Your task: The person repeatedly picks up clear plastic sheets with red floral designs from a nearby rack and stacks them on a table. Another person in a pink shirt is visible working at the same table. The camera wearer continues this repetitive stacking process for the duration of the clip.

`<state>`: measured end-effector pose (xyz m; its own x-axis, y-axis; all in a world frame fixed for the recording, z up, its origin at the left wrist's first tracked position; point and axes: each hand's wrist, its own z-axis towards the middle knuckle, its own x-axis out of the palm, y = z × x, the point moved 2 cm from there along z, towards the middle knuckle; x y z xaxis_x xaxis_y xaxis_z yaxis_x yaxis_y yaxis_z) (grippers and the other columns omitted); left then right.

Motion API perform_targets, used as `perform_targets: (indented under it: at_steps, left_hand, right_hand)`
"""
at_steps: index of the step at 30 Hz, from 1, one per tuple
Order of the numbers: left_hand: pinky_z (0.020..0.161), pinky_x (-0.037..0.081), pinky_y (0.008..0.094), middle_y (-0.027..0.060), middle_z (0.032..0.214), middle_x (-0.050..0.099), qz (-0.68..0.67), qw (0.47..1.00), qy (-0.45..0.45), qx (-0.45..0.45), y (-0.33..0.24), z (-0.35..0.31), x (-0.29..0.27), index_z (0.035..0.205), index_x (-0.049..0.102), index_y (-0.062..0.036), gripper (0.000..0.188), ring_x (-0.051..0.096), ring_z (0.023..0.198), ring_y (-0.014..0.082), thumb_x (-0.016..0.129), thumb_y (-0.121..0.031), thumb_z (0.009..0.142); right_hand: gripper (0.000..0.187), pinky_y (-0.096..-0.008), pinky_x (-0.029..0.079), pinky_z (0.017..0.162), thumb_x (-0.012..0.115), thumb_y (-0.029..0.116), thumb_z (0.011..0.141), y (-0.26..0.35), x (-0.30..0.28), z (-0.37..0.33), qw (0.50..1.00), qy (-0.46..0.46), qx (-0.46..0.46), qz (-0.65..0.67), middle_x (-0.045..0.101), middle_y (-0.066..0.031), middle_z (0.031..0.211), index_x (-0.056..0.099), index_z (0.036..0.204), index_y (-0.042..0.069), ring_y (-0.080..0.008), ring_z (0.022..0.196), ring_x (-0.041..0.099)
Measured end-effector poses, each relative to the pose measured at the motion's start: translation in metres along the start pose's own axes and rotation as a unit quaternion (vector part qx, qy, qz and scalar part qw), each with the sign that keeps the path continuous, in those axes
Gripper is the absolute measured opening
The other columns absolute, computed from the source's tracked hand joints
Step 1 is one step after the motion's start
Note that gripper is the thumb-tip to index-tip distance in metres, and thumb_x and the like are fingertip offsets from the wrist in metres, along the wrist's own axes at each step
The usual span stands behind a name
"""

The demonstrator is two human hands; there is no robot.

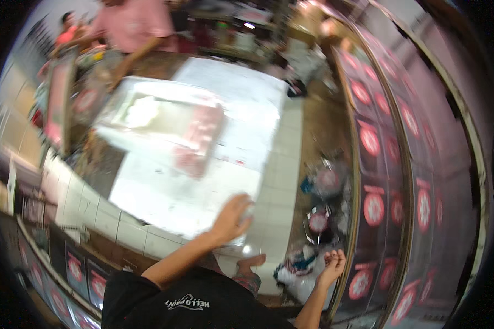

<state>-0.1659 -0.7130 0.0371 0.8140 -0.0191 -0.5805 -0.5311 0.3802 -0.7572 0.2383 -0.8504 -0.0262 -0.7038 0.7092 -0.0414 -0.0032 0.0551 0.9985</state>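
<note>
My left hand hovers over the near right corner of a white sheet-covered table, its fingers apart and nothing visible in them. Off to the right, my right hand is raised with loosely bent fingers; I see no object in it. It is nearest to a row of dark packages with round red prints. Farther up the table lies a white tray-like box, blurred by motion. A bright white lump shows at its left part. Pink-and-white printed packs lie at its right end.
A person in a pink top stands at the table's far left side. Clear plastic bags and bundles lie along the right wall. A framed panel leans at the left. My bare foot is on white tiles.
</note>
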Motion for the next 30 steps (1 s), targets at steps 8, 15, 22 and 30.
perform_targets:
  at_steps: [8, 15, 22, 30]
  left_hand:
    - [0.089, 0.051, 0.0399, 0.0158, 0.110, 0.064, -0.092, 0.992, -0.031, -0.083, 0.015, -0.074, -0.142, 0.115, 0.063, -0.0010, 0.027, 0.064, 0.100, 0.0325, 0.064, -0.014, 0.091]
    - [0.102, 0.042, 0.0456, 0.0218, 0.126, 0.055, 0.184, 0.922, -0.331, -0.075, 0.062, -0.086, -0.295, 0.126, 0.056, -0.0008, 0.048, 0.052, 0.119, 0.0403, 0.071, -0.011, 0.082]
    - [0.117, 0.023, 0.0557, 0.0264, 0.153, 0.030, 0.531, 0.814, -0.221, -0.084, 0.097, -0.024, -0.381, 0.149, 0.036, -0.0055, 0.086, 0.029, 0.143, 0.0419, 0.076, -0.016, 0.073]
    - [0.114, 0.029, 0.0558, 0.0127, 0.132, 0.059, 0.494, 0.856, -0.113, 0.097, 0.115, 0.017, -0.332, 0.123, 0.060, -0.0033, 0.038, 0.051, 0.127, 0.0300, 0.063, -0.015, 0.087]
  right_hand:
    - [0.026, -0.0296, 0.056, 0.077, 0.051, 0.014, 0.104, 0.075, 0.205, -0.049, 0.981, 0.174, -0.032, 0.074, 0.065, -0.0078, 0.103, 0.053, 0.127, 0.002, -0.0161, 0.083, 0.066]
    - [0.027, -0.0295, 0.056, 0.078, 0.051, 0.012, 0.103, 0.076, 0.263, -0.091, 0.969, 0.236, -0.020, 0.063, 0.065, -0.0096, 0.103, 0.054, 0.126, -0.001, -0.0171, 0.083, 0.066]
    - [0.025, -0.0309, 0.056, 0.078, 0.051, 0.010, 0.102, 0.064, 0.253, -0.129, 0.965, 0.259, -0.006, 0.039, 0.064, -0.0107, 0.101, 0.055, 0.123, -0.003, -0.0193, 0.083, 0.067]
    - [0.025, -0.0322, 0.058, 0.081, 0.054, 0.013, 0.102, 0.049, 0.203, -0.157, 0.978, 0.198, 0.053, 0.037, 0.064, -0.0096, 0.103, 0.055, 0.123, 0.000, -0.0176, 0.083, 0.066]
